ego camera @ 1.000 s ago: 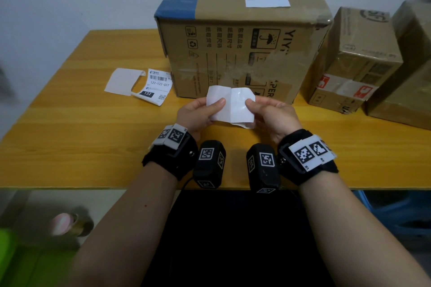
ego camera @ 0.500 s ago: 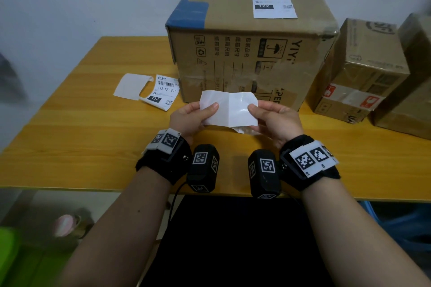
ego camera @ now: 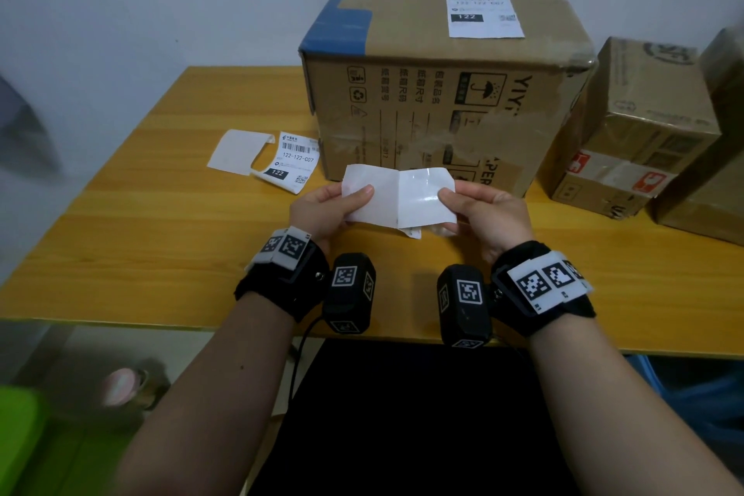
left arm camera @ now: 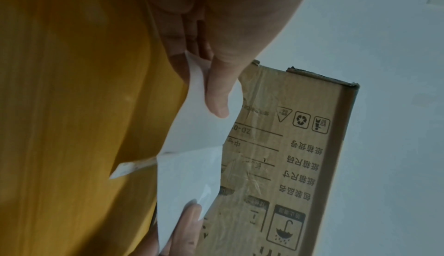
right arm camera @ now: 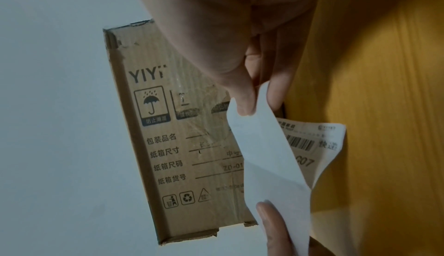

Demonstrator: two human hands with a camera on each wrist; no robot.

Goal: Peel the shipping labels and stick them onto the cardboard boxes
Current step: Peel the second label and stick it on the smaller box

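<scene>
wooden table (ego camera: pixel 153 238); pale wall | left hand (ego camera: pixel 322 209), right hand (ego camera: pixel 491 213) pinch label strip (ego camera: pixel 398 195)

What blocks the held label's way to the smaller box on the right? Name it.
Nothing visible does. Both the left hand and the right hand pinch the label above the table; bare tabletop lies between it and the smaller box.
</scene>
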